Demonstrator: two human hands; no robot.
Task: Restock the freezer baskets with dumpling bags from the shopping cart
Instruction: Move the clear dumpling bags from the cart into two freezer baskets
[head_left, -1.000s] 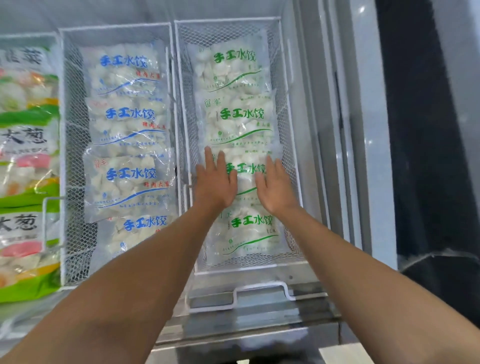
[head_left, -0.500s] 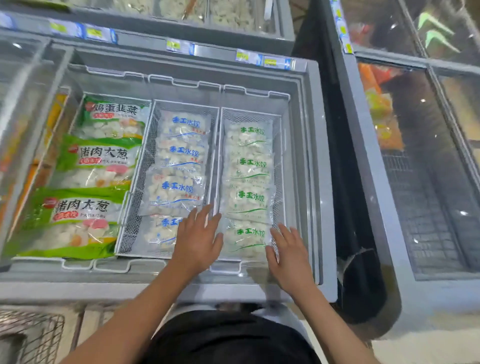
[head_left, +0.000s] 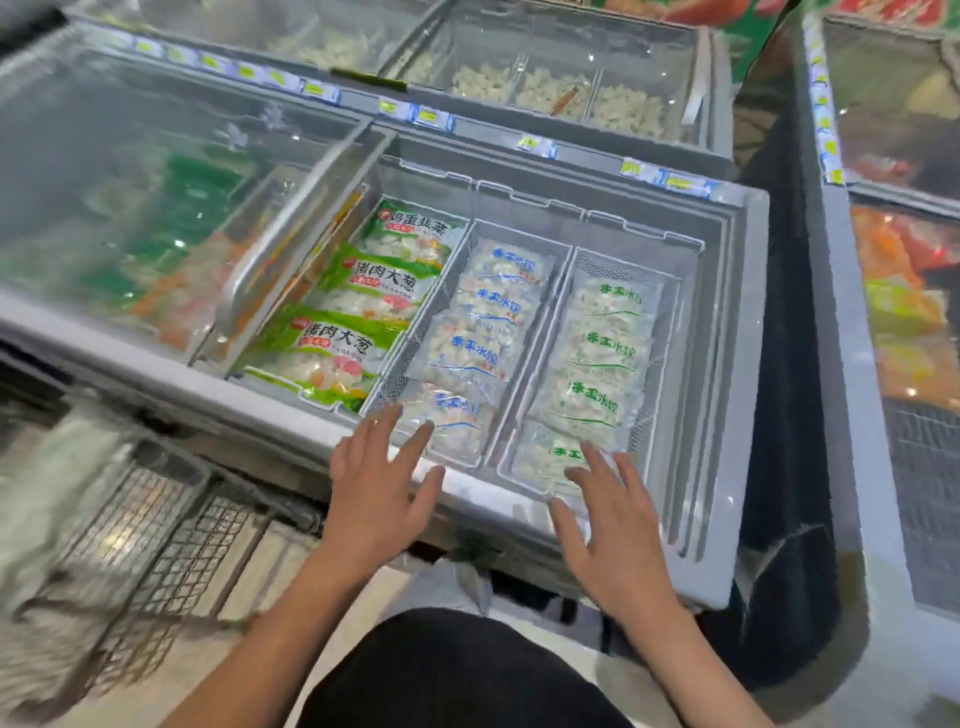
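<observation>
1. Left hand (head_left: 376, 491) hovers over the freezer's near rim (head_left: 291, 415), fingers straight and spread, grip apart, holding nothing. Fingertips reach over the near end of the middle basket (head_left: 519, 239).
2. Right hand (head_left: 615, 525) also flat and spread, grip apart. Its fingertips lie over the nearest green-print dumpling bag (head_left: 545, 460); contact or just above, cannot tell.
3. Right basket (head_left: 626, 270): four clear bags with green print, overlapping in a row from far end to near end.
4. Middle basket: four clear blue-print dumpling bags (head_left: 470, 353), same overlapping row.
5. Left of the baskets, three green-trimmed bags (head_left: 332, 353) lie in the open section of the freezer.
6. Sliding glass lid (head_left: 156, 171) covers the freezer's left part; contents below blurred.
7. Wire shopping cart (head_left: 156, 530) stands lower left, beside the freezer; blurred pale bulk in it, cannot tell what.
8. More glass-topped freezers (head_left: 545, 67) beyond and to the right.
</observation>
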